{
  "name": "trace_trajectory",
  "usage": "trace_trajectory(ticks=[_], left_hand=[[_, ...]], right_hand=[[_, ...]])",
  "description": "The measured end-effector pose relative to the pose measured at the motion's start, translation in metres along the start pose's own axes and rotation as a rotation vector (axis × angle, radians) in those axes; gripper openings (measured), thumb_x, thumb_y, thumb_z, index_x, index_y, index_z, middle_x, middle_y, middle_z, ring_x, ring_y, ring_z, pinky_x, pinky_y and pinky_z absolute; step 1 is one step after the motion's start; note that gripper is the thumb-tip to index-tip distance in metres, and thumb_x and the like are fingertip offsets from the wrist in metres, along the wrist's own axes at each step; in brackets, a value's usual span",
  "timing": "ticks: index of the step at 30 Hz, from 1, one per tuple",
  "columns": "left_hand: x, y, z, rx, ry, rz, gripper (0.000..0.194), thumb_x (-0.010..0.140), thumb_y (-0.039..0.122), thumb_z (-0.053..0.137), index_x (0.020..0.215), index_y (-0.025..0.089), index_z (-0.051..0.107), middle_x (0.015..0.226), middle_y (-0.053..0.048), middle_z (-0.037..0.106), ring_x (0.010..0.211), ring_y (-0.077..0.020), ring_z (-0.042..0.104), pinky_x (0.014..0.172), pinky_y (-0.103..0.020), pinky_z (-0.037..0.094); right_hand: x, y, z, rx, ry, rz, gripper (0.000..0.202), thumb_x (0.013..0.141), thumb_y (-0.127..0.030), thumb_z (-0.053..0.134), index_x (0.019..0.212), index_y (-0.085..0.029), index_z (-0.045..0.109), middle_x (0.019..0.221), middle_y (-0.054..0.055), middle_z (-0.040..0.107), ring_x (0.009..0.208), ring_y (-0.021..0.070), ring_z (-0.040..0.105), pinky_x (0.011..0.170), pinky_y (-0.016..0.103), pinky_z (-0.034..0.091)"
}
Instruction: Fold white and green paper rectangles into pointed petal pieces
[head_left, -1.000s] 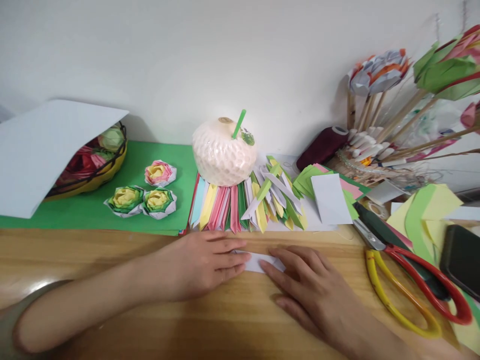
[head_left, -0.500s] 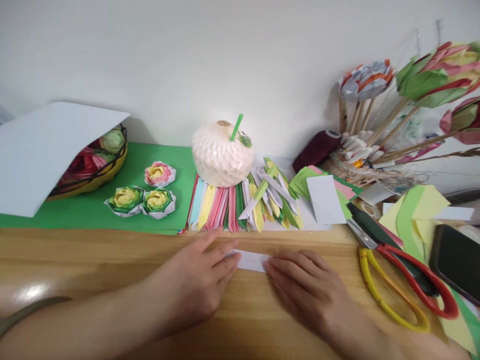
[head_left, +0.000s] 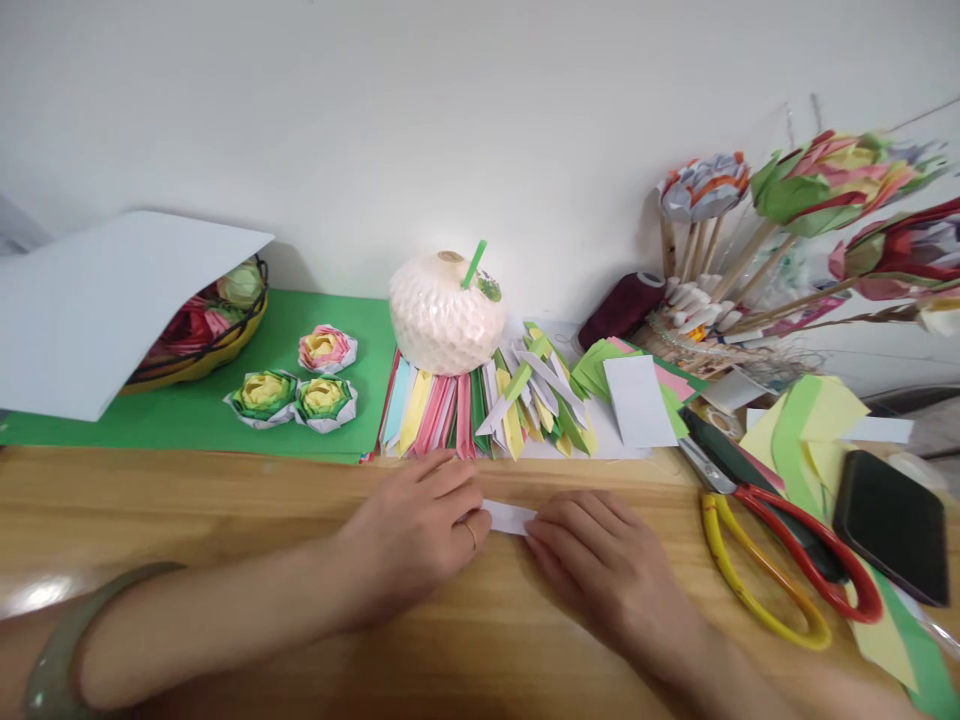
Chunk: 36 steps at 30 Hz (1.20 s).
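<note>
Two hands, the left hand (head_left: 420, 535) and the right hand (head_left: 611, 570), pinch opposite ends of a narrow white paper strip (head_left: 509, 517) at lower center of the frame, below the fanned folded paper pieces (head_left: 465, 415).

small white paper strip (head_left: 508, 517), lying flat on the wooden tabletop (head_left: 495, 640), its ends covered by both hands (head_left: 431, 525)

Plain pale wall (head_left: 337, 130) behind; wooden tabletop (head_left: 187, 490), light grain (bright glare, lower left).
</note>
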<state>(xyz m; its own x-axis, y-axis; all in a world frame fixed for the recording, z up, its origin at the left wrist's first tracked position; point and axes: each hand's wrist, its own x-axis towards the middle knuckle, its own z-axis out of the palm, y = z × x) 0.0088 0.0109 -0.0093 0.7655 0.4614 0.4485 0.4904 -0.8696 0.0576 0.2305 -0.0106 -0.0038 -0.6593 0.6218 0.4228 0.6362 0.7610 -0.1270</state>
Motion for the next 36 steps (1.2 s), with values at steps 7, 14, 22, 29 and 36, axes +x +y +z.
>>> trace_trajectory(ticks=[7, 14, 22, 29, 36], left_hand=[[0.0024, -0.0018, -0.0002, -0.275, 0.016, -0.280, 0.019, 0.089, 0.016, 0.055, 0.077, 0.018, 0.069, 0.070, -0.002, 0.063, 0.085, -0.0207, 0.053, 0.073, -0.034, 0.046], [0.0091, -0.0015, -0.0058, -0.299, -0.135, -0.542, 0.013, 0.084, 0.017, 0.061, 0.072, 0.018, 0.065, 0.072, 0.000, 0.063, 0.082, -0.0195, 0.054, 0.071, -0.034, 0.040], [0.0072, -0.0018, -0.0021, -0.168, -0.148, -0.406, 0.009, 0.088, 0.018, 0.058, 0.081, 0.015, 0.062, 0.085, -0.004, 0.060, 0.086, -0.0222, 0.049, 0.073, -0.035, 0.040], [0.0074, -0.0022, -0.0020, -0.250, -0.175, -0.373, 0.011, 0.081, 0.022, 0.068, 0.080, 0.015, 0.060, 0.088, -0.003, 0.060, 0.090, -0.0223, 0.049, 0.077, -0.035, 0.042], [0.0043, -0.0018, 0.0012, -0.343, -0.088, -0.336, 0.008, 0.085, 0.015, 0.061, 0.079, 0.015, 0.056, 0.078, 0.000, 0.062, 0.082, -0.0184, 0.055, 0.069, -0.029, 0.044]], right_hand=[[0.0037, -0.0010, -0.0018, 0.220, -0.084, 0.246, 0.020, 0.093, -0.017, 0.043, 0.078, -0.019, 0.056, 0.076, 0.005, 0.058, 0.071, 0.0173, 0.053, 0.062, 0.029, 0.043], [0.0034, 0.0020, 0.0056, 0.246, -0.081, 0.355, 0.013, 0.092, -0.018, 0.046, 0.080, -0.020, 0.051, 0.074, 0.003, 0.057, 0.068, 0.0173, 0.054, 0.059, 0.028, 0.045], [0.0021, 0.0029, 0.0068, 0.206, -0.095, 0.325, 0.017, 0.093, -0.016, 0.042, 0.083, -0.019, 0.055, 0.082, 0.007, 0.058, 0.076, 0.0191, 0.057, 0.066, 0.032, 0.050], [0.0022, 0.0018, 0.0045, 0.208, -0.112, 0.308, 0.010, 0.091, -0.021, 0.050, 0.082, -0.019, 0.054, 0.081, 0.006, 0.058, 0.075, 0.0196, 0.054, 0.063, 0.031, 0.047], [0.0019, -0.0016, 0.0038, 0.328, -0.080, 0.282, 0.012, 0.091, -0.016, 0.047, 0.080, -0.020, 0.049, 0.080, 0.004, 0.059, 0.074, 0.0174, 0.054, 0.065, 0.030, 0.045]])
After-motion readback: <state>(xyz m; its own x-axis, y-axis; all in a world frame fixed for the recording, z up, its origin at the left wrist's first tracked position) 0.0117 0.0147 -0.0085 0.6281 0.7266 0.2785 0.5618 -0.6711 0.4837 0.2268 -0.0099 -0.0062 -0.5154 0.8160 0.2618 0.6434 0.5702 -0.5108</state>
